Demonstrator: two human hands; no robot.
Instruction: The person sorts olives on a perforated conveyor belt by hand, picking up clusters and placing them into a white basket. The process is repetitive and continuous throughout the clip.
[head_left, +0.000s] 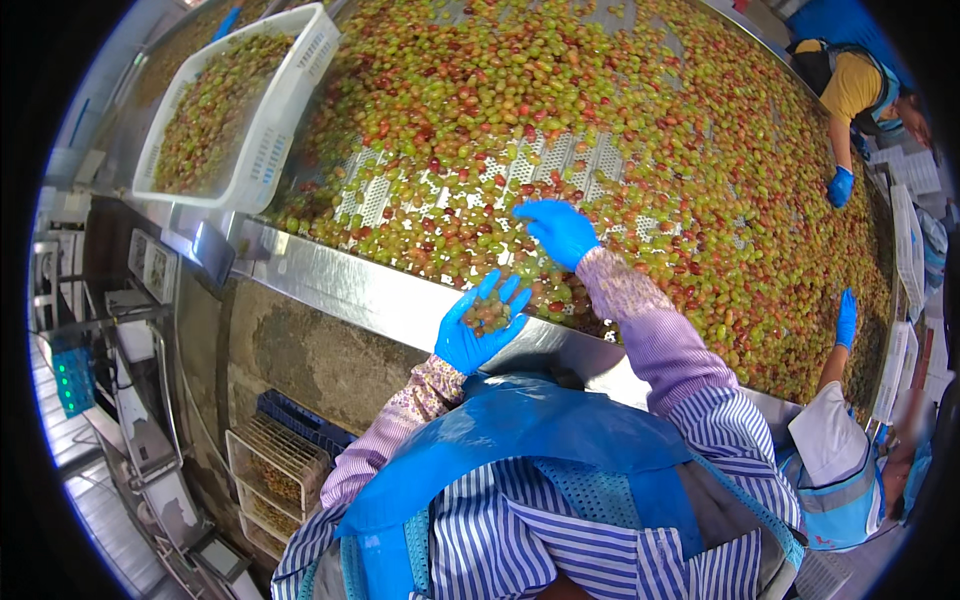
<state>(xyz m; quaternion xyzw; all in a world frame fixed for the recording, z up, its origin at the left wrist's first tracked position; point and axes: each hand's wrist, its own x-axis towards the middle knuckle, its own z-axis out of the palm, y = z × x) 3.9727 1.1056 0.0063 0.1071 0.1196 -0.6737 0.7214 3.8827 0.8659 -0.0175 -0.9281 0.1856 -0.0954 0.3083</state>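
My left hand (466, 342), in a blue glove, is palm up above the table's near metal rim (360, 291). Several small green and reddish grapes (486, 315) rest in its palm, with the fingers spread and slightly curled. Further in over the table, my right hand (564, 234), also blue-gloved, has its back to me and its fingers pointing left. Its palm side is hidden, so whether it holds any fruit cannot be seen. Loose green and red grapes (465, 90) cover much of the perforated metal surface (525, 161) around it.
A white plastic crate (289, 127) full of grapes sits at the table's left end. Stacked crates (274, 450) with fruit stand below left. At right, one co-worker's gloved hand (841, 187) and another's (846, 319) are over the fruit. A device with green lights (73, 382) is far left.
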